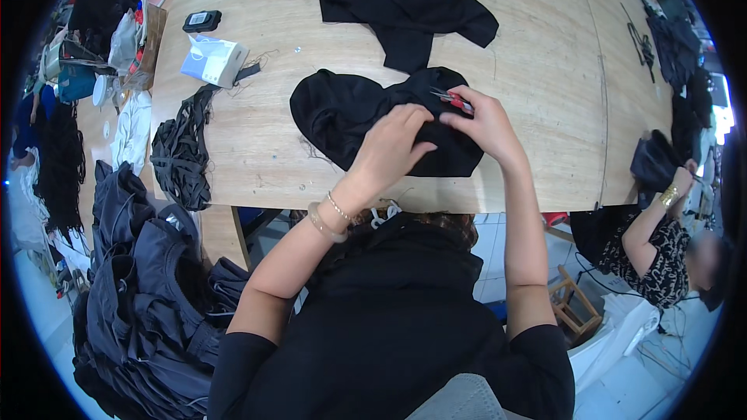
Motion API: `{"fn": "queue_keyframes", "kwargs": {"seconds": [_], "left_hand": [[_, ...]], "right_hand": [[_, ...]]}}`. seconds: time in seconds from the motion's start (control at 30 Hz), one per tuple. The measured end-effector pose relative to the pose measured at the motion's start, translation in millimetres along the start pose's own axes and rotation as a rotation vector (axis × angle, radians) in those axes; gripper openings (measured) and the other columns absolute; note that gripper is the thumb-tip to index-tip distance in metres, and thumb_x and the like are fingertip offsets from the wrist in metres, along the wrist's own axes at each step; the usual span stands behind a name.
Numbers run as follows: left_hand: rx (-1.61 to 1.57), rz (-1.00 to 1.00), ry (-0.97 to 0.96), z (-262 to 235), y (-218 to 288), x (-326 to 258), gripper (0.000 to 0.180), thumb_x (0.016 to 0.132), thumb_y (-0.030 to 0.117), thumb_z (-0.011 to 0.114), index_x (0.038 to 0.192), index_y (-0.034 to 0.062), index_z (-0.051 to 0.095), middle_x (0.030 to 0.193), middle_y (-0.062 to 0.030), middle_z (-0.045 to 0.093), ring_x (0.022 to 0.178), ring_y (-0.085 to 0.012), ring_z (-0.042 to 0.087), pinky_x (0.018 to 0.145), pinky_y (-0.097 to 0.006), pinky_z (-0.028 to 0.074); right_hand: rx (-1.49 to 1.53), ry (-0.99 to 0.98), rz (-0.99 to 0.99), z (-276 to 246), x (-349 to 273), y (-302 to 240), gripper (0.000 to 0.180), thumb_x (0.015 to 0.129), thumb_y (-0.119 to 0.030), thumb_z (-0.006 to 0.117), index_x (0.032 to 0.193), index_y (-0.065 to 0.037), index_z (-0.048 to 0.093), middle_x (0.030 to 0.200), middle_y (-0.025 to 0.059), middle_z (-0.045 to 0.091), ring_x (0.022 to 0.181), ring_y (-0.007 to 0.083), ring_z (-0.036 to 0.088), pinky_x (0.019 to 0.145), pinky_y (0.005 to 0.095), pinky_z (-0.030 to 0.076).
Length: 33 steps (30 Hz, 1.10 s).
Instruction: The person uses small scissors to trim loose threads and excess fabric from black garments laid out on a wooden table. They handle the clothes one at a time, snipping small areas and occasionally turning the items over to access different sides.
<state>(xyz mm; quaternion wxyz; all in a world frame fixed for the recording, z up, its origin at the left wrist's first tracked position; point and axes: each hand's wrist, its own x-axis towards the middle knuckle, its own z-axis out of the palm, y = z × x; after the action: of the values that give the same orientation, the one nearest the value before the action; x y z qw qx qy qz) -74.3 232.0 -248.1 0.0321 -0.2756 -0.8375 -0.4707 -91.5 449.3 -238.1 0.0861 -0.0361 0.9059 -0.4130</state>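
Observation:
A black cloth garment piece (334, 105) lies bunched on the wooden table in front of me. My right hand (492, 128) is closed around small thread snips (461, 103) with red handles, their metal blades pointing left over the cloth. Resting on the middle of the same cloth is my left hand (391, 144), fingers together and slightly bent, thumb held apart. It appears to press on the fabric without gripping it. Whether a loose thread lies between the hands is too small to tell.
More black garments (405, 0) lie on the table's far side. Leftward are a tissue box (214, 60), a small black case (202, 21) and a heap of dark strips (183, 148). Dark clothes (148, 280) pile up at lower left. Another person (654, 257) works at far right.

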Motion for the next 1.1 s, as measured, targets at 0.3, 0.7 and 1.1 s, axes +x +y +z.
{"fn": "queue_keyframes", "kwargs": {"seconds": [0.3,0.7,1.1], "left_hand": [[0.122,-0.081,0.057,17,-31,29,0.015,0.084,0.013,0.076,0.096,0.0054,0.074,0.102,-0.0061,0.069,0.093,-0.0288,0.064,0.083,-0.038,0.052],[-0.298,-0.225,0.272,-4,-2,21,0.011,0.099,0.004,0.059,0.091,-0.0018,0.064,0.08,-0.01,0.071,0.073,-0.0187,0.071,0.068,-0.029,0.055],[-0.764,-0.525,0.316,-12,-18,24,0.016,0.107,0.014,0.052,0.104,-0.0016,0.057,0.092,-0.0121,0.069,0.084,-0.019,0.073,0.076,-0.027,0.06]], "right_hand": [[0.196,0.158,0.012,17,40,23,0.024,0.088,-0.021,0.074,0.097,0.001,0.072,0.08,0.019,0.069,0.07,0.0233,0.063,0.072,0.0347,0.05],[0.152,0.265,0.003,17,44,29,0.028,0.089,-0.026,0.074,0.1,-0.001,0.071,0.086,0.0193,0.071,0.076,0.0299,0.067,0.074,0.0369,0.05],[-0.119,0.286,-0.116,-9,-14,-35,0.028,0.082,-0.033,0.079,0.089,-0.008,0.07,0.077,0.0071,0.066,0.072,0.0223,0.062,0.066,0.0347,0.048]]}}
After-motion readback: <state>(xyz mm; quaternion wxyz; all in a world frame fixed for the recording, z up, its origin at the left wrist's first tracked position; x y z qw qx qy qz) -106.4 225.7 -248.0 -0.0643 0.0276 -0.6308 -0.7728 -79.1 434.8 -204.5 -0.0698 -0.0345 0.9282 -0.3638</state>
